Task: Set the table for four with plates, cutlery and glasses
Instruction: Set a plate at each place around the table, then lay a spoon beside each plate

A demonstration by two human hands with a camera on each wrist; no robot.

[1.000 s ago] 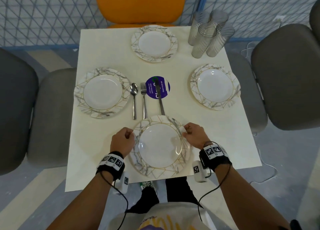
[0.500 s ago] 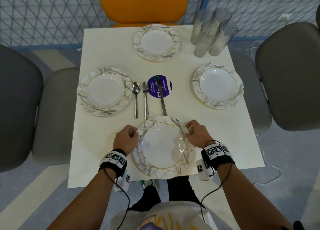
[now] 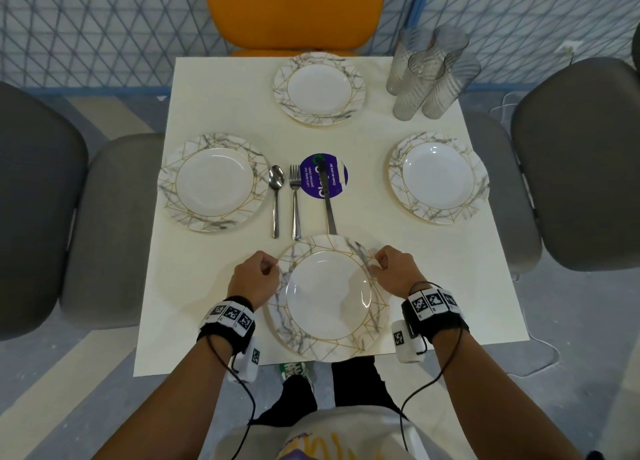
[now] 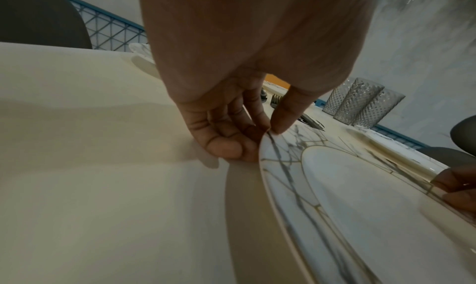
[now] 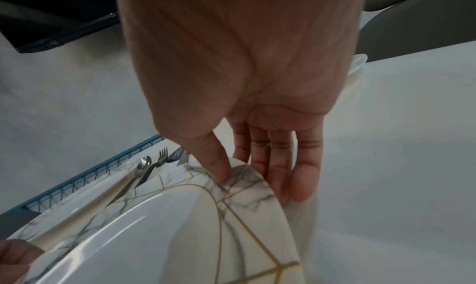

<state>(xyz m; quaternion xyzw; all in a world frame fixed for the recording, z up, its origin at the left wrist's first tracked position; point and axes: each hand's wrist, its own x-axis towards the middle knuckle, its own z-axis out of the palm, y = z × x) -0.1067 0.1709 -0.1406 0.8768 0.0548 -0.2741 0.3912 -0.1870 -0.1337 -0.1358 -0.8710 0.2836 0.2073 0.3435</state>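
A marbled plate with gold lines (image 3: 327, 296) (image 4: 347, 196) (image 5: 180, 227) is at the near edge of the white table (image 3: 214, 276). My left hand (image 3: 254, 279) (image 4: 247, 131) pinches its left rim, thumb on top, fingers beneath. My right hand (image 3: 393, 270) (image 5: 255, 174) pinches the right rim the same way. The plate's far edge overlaps the knife (image 3: 327, 199) handle. A spoon (image 3: 276, 196) and a fork (image 3: 295, 199) lie beside the knife. Three more plates lie at the left (image 3: 213, 182), far (image 3: 319, 88) and right (image 3: 439, 178) sides. Several glasses (image 3: 429, 75) stand at the far right corner.
A purple round sticker (image 3: 323, 180) lies under the knife at the table's middle. An orange chair (image 3: 294, 9) stands at the far side, grey chairs at the left (image 3: 38, 199) and right (image 3: 581, 161). A mesh fence (image 3: 104, 26) runs behind.
Both hands have held the near plate throughout; it has shifted slightly away from me toward the cutlery, now covering the knife handle's end. Nothing else moved.
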